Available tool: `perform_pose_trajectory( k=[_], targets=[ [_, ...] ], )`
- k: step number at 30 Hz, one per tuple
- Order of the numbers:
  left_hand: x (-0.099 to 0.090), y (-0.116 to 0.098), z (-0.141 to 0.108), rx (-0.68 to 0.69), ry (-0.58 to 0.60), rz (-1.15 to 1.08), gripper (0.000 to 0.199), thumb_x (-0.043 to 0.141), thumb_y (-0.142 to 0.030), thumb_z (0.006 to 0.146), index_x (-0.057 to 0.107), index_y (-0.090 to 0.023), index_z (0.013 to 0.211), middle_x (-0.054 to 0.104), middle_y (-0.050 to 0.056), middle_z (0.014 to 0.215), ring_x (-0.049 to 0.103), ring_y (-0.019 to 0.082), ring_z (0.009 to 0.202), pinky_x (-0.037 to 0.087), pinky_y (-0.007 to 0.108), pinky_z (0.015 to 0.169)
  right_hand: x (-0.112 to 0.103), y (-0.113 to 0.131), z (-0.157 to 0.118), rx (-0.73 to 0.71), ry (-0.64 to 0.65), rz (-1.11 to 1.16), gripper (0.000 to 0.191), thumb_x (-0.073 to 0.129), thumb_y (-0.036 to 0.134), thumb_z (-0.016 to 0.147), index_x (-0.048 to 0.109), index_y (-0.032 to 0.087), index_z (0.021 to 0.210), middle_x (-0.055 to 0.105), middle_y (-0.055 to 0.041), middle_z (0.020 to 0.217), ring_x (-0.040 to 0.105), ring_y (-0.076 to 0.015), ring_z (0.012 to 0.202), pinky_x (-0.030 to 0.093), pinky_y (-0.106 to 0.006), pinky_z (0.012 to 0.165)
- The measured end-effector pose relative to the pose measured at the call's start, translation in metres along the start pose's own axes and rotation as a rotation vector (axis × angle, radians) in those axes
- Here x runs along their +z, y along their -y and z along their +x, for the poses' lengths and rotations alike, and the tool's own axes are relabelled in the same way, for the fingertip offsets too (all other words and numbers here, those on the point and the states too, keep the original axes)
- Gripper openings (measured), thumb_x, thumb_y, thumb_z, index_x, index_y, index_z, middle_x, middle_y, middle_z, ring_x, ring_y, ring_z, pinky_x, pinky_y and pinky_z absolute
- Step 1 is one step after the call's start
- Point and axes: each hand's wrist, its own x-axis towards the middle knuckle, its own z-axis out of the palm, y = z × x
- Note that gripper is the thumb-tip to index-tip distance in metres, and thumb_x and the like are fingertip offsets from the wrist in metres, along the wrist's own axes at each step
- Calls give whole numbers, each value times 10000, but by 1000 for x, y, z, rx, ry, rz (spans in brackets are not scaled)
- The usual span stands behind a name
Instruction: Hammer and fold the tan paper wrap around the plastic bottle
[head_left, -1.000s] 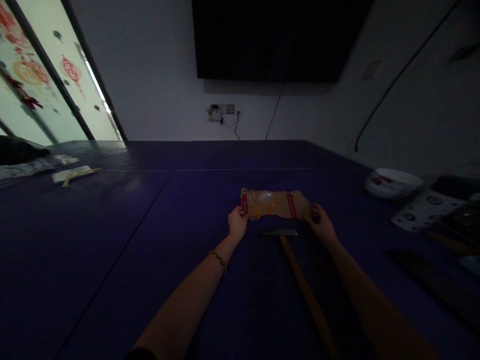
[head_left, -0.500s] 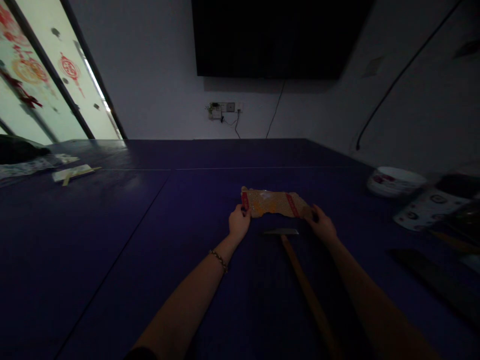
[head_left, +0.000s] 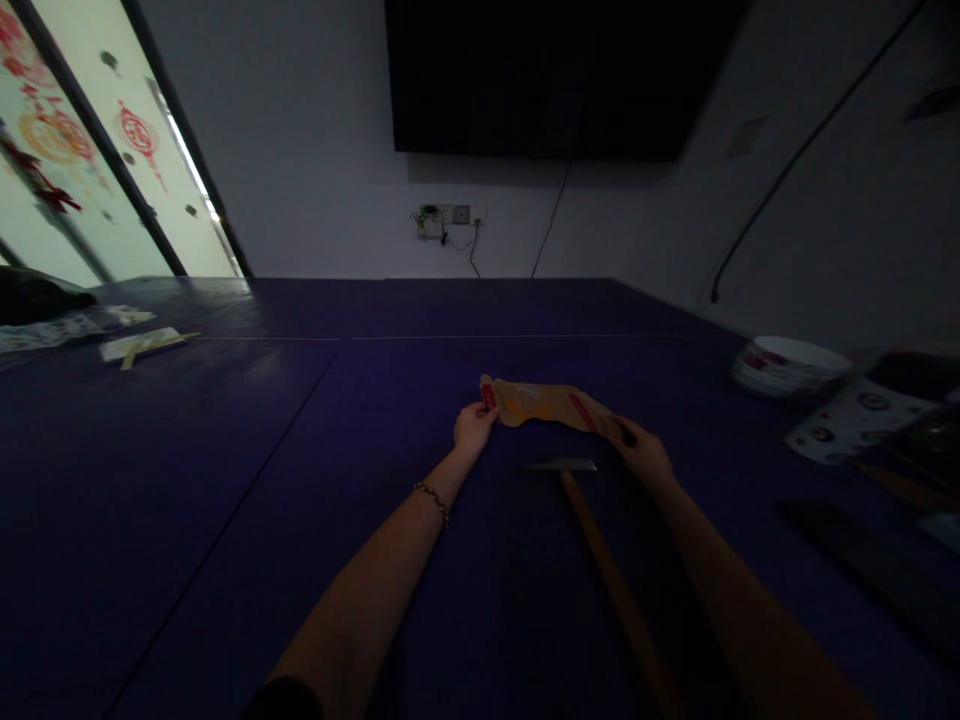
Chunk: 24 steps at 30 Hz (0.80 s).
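Observation:
A tan packet (head_left: pixel 544 402) with red bands near its ends is stretched between my two hands, in the middle of the view. My left hand (head_left: pixel 475 428) pinches its left end, fingers closed on the edge. At the right end, my right hand (head_left: pixel 643 455) grips the packet's corner between thumb and fingers. What is inside the packet cannot be made out in the dim light. Just nearer than the packet lies a hammer (head_left: pixel 609 570) with a wooden handle and a narrow metal head; neither hand touches it.
Stacked white bowls (head_left: pixel 789 366) and a patterned white container (head_left: pixel 855 420) stand at the right. A dark flat board (head_left: pixel 862 560) lies nearer. Papers (head_left: pixel 146 345) rest at the far left of the purple tabletop (head_left: pixel 247 450). A television (head_left: pixel 562 80) hangs on the wall beyond.
The packet has tilted, so its face looks narrower and its left part sits slightly higher. My left hand has shifted a little left and away from me. The hammer stays put.

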Motion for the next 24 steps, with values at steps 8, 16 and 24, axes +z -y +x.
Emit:
perform_pose_trajectory(
  k=[8, 16, 24],
  targets=[
    [2, 4, -9, -54, 98, -202, 266, 600, -100, 628, 508, -152, 872, 559, -76, 493, 470, 46, 360, 369, 148, 411, -9, 10, -2, -25, -79, 204, 533, 491, 256, 677, 436, 156, 1198, 538, -92, 1158, 518, -224, 1014, 403, -354, 880],
    [-2, -3, -26, -168, 249, -366, 154, 524, -115, 708, 476, -138, 853, 615, -4, 554, 620, 115, 491, 505, 229, 519, -6, 2, 7, 62, -111, 424, 584, 508, 256, 639, 418, 130, 1202, 520, -143, 1176, 600, -221, 838, 476, -365, 766],
    [-7, -2, -26, -185, 287, -364, 64, 548, -54, 689, 546, -103, 647, 566, -13, 516, 530, 46, 429, 493, 181, 501, 9, 7, 36, 97, -146, 342, 555, 509, 274, 678, 401, 112, 1197, 548, -151, 1128, 585, -226, 911, 479, -345, 771]
  ],
)
